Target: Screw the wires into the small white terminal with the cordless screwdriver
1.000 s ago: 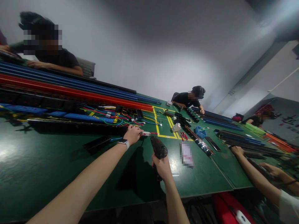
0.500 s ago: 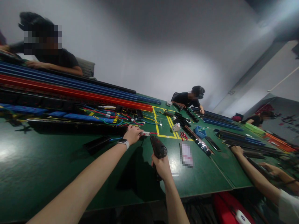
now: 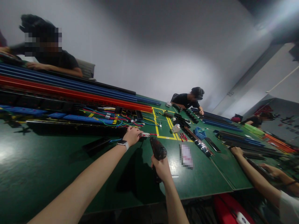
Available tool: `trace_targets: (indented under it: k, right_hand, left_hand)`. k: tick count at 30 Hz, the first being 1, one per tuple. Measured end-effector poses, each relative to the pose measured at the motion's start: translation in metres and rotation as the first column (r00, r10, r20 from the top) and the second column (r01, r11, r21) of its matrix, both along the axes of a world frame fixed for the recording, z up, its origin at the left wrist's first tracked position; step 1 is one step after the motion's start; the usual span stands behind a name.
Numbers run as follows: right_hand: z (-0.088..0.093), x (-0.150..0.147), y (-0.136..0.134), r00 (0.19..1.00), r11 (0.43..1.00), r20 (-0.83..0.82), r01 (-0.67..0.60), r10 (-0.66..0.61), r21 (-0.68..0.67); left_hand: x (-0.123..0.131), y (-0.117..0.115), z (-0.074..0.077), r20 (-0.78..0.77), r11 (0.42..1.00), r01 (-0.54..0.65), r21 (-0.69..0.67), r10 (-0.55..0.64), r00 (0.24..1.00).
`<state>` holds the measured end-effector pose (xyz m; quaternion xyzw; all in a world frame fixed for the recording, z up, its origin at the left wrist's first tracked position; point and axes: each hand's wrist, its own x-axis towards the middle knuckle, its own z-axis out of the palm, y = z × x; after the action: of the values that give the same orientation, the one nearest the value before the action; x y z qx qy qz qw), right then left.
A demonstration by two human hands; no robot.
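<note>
My left hand [image 3: 132,136], with a watch on its wrist, is closed on a small white electrical part [image 3: 145,135]. A short red wire [image 3: 153,134] sticks out from the part's right end. My right hand [image 3: 161,168] is wrapped round the handle of a black cordless drill [image 3: 158,148]. The drill's front end points away from me, close to the right of the white part; whether its tip touches the part I cannot tell. Beyond my left hand lie several coloured wires [image 3: 109,116]. Left of that hand lies a flat black piece [image 3: 97,145] with a blue wire.
Long blue, red and black profiles [image 3: 77,93] run along the left side of the green table [image 3: 198,177]. Red-handled pliers [image 3: 183,137], a white block [image 3: 176,128] and a blue bin [image 3: 200,133] lie to the right. A co-worker's hand [image 3: 237,151] rests farther right.
</note>
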<state>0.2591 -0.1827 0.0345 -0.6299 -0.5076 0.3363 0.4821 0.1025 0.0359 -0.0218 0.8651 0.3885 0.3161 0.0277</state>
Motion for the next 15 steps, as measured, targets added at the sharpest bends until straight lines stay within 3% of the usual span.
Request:
trace_targets:
  k: [15]
  right_hand:
    - [0.0,-0.0012,-0.0006,1.0,1.0,-0.016,-0.001,0.001,0.012]
  left_hand:
    - [0.0003,-0.0005,0.0003,-0.004,1.0,-0.003,-0.008,0.003,1.0]
